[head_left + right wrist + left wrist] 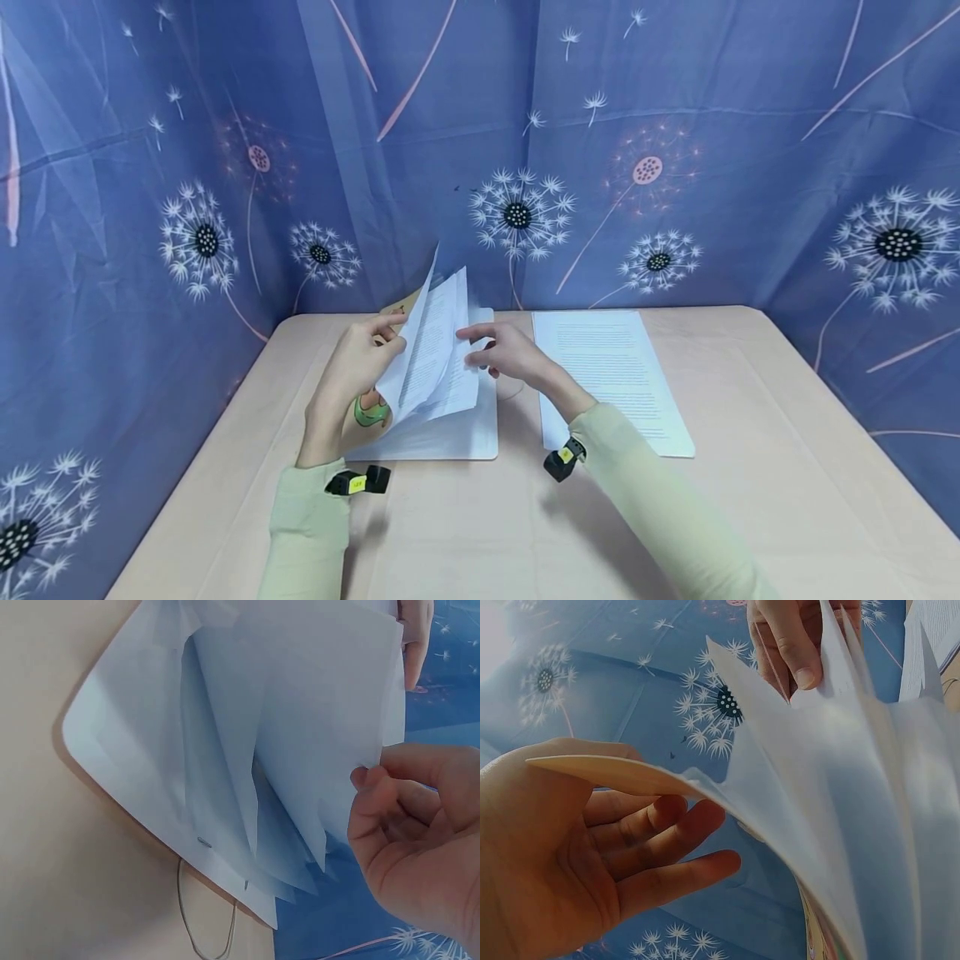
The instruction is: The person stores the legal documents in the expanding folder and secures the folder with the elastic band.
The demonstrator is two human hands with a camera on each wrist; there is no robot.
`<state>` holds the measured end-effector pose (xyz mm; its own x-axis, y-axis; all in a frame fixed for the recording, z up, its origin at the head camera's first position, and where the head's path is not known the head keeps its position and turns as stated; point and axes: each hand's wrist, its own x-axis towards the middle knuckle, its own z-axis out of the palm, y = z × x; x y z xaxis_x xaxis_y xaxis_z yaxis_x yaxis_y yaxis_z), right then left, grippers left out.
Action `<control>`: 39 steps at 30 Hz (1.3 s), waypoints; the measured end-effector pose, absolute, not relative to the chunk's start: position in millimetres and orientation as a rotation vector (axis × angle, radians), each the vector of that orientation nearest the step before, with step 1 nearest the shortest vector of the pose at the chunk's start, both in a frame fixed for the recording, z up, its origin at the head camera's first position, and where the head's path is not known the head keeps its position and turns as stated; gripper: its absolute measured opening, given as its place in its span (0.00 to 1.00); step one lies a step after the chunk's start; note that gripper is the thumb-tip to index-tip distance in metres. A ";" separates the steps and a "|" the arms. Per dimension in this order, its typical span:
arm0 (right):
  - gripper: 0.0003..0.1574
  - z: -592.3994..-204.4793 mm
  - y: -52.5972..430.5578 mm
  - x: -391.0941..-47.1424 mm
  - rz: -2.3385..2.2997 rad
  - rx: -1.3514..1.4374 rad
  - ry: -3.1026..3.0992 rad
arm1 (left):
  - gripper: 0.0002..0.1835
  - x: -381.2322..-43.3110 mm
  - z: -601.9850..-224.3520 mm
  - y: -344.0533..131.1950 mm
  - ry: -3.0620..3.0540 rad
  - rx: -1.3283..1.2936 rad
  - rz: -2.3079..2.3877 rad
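Observation:
A booklet of white pages (433, 354) lies open on a white backing board (457, 437) at the table's middle. My left hand (351, 375) grips the lifted cream cover (622, 774) and the raised pages from the left, fingers behind them. My right hand (510, 354) pinches the edge of one page (300, 712) between thumb and fingers; its fingertips (791, 641) show at the top of the left wrist view. The pages (840, 795) fan out between both hands. A colourful picture (370, 410) shows under the left hand.
A printed sheet (611, 375) lies flat to the right of the booklet. A thin elastic loop (202, 930) lies on the beige table (750, 467) beside the board. Blue dandelion curtains (675, 167) close off the table's back and sides.

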<state>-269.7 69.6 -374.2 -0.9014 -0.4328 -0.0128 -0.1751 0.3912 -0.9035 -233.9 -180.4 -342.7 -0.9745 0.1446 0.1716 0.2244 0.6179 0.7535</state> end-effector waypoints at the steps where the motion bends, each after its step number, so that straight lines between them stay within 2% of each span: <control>1: 0.28 -374.5 68.8 -269.7 -1.522 -0.533 2.405 | 0.26 -233.7 -342.5 -180.4 -2.740 -0.313 -1.296; 12: 0.19 -381.3 67.8 -270.2 -1.586 -0.473 2.396 | 0.26 -233.5 -342.6 -181.3 -2.737 -0.315 -1.287; 26: 0.22 -386.0 55.2 -271.7 -1.518 -0.483 2.419 | 0.26 -233.6 -341.4 -180.1 -2.735 -0.316 -1.279; 39: 0.19 -393.4 46.2 -273.6 -1.484 -0.513 2.453 | 0.25 -233.4 -341.7 -179.2 -2.721 -0.318 -1.279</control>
